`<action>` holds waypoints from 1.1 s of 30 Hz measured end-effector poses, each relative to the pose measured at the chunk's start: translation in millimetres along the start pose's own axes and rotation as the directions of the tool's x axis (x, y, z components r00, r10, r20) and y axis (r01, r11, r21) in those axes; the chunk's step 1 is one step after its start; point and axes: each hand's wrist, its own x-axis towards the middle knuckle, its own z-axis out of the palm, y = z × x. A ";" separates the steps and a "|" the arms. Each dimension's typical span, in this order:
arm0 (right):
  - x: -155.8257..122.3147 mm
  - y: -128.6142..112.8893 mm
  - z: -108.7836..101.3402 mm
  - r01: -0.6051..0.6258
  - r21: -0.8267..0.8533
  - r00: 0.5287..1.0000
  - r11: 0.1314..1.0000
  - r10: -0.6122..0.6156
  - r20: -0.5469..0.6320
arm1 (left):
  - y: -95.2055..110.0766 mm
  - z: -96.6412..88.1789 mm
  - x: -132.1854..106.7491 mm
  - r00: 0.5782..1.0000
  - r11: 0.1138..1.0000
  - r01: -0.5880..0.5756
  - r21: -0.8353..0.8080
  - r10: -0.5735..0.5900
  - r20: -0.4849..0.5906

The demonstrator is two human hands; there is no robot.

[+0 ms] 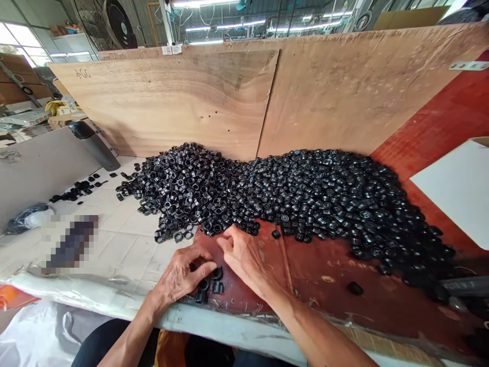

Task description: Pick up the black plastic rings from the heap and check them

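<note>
A big heap of small black plastic rings and caps (183,178) lies along the wooden board, with open rings mostly at the left and closed-looking caps at the right. My left hand (181,272) is curled near the table's front edge, with dark ring pieces showing between thumb and fingers. Several loose black rings (218,288) lie right beside and below its thumb. At the heap's front edge, my right hand (244,252) has its fingers bent together; its fingertips are close to the rings, and whatever they hold is hidden.
A plywood board (183,102) stands behind the heap. On the left are a dark bottle (95,145), a few scattered black pieces (76,191) and a plastic bag (28,216). A white box (458,188) is at the right. One black piece (355,288) lies on the red surface.
</note>
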 end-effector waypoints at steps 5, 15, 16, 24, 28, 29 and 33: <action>14.3 16.7 -8.6 0.132 -0.346 0.977 0.929 -0.181 -0.114 | -13.6 14.8 28.2 0.993 0.981 0.091 0.170 -0.076 -0.094; 17.5 15.8 -1.3 0.081 -0.406 0.993 0.910 -0.109 -0.047 | -17.6 37.1 37.9 0.991 0.872 0.124 0.474 -0.087 -0.099; 18.0 15.3 -1.1 0.065 -0.337 0.995 0.939 -0.087 -0.050 | -16.8 36.7 33.5 0.991 0.884 0.115 0.453 -0.069 -0.116; 19.0 4.6 -4.4 -0.069 0.389 0.990 0.919 0.015 0.140 | -16.5 31.3 14.3 0.913 0.936 0.141 -0.322 -0.249 -0.322; 16.7 3.8 -3.3 -0.111 0.568 0.976 0.815 -0.019 0.218 | -10.4 23.7 15.5 0.871 0.650 0.209 -0.730 -0.463 -0.163; 16.5 4.0 -2.2 -0.107 0.578 0.976 0.809 -0.025 0.215 | -8.0 22.0 16.2 0.867 0.579 0.203 -0.789 -0.481 -0.131; 15.7 3.5 2.4 -0.002 0.518 0.992 0.855 -0.065 0.110 | -2.2 18.8 17.6 0.870 0.532 0.184 -0.826 -0.479 -0.115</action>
